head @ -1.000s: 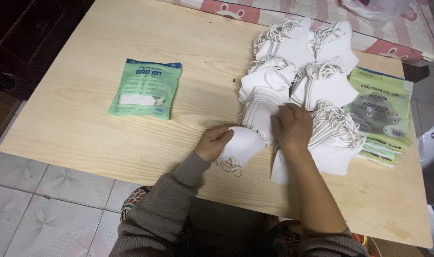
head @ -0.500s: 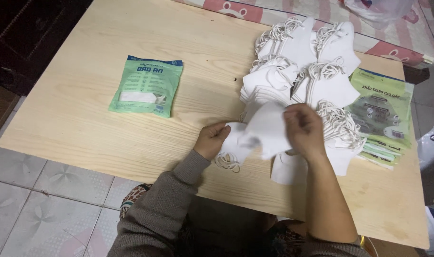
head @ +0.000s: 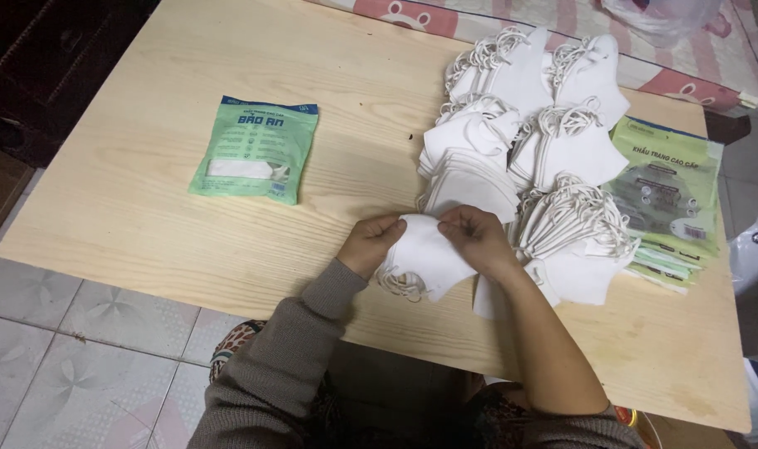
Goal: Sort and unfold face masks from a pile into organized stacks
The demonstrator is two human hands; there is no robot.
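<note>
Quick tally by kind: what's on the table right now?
White mask piles: 6
White mask held in both hands: 1
Filled green packet: 1
Stack of flat green packets: 1
Total: 9

White folded face mask (head: 424,254), elastic loops dangling at its lower left; lifted just above the table's near edge.

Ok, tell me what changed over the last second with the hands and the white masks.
The right hand left the mask piles, brought one white mask across, and now pinches its top edge together with the left hand, over the table's near edge. The left hand barely shifted. The green packet, the stack of green packets and the table stayed put.
</note>
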